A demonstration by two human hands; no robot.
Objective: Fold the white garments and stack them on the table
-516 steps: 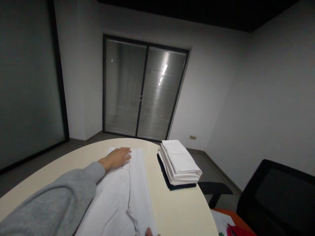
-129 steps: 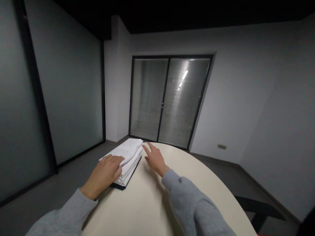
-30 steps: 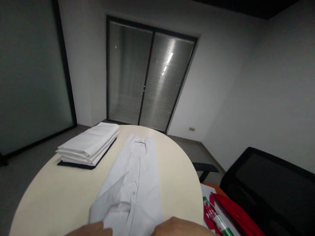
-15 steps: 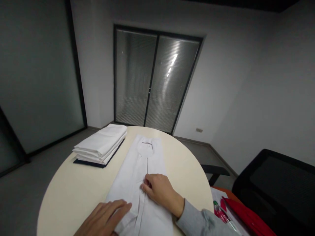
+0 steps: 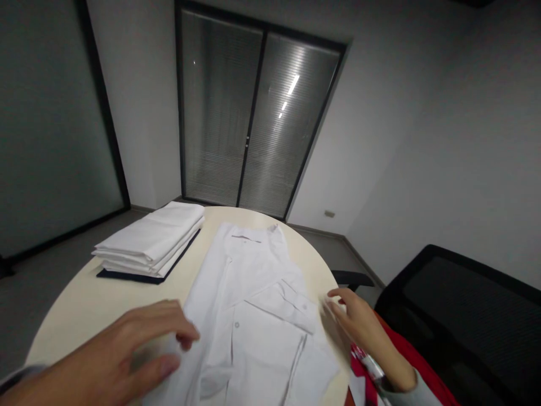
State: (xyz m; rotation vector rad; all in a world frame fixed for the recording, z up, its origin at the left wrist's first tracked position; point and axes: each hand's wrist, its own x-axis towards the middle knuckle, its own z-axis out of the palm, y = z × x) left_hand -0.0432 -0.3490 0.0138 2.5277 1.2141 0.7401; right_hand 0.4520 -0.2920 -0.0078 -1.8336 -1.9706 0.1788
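A white garment with small round buttons (image 5: pixel 266 344), perhaps a shirt or coat, lies lengthwise on the round table. Its front panel is turned back toward the right, making slanted folds. My left hand (image 5: pixel 139 344) is over the garment's left edge, thumb and fingers apart, with nothing seen between them. Beyond the right edge of the garment, near the table's rim, my right hand (image 5: pixel 359 324) is raised with its fingers parted and looks empty. A stack of folded white cloth (image 5: pixel 154 231) rests on a dark blue piece (image 5: pixel 131 276) at the table's far left.
The round cream table (image 5: pixel 80 304) has a curved edge. To the right stands a black mesh chair (image 5: pixel 456 316) with red fabric (image 5: pixel 416 352) and a clear plastic-wrapped item (image 5: pixel 367 361) on or beside its seat. A glazed door with blinds (image 5: pixel 257 113) is behind.
My right hand has let go of the garment's middle and moved right, past its edge. The front panel has spread open to the right. My left hand has shifted left and lifted.
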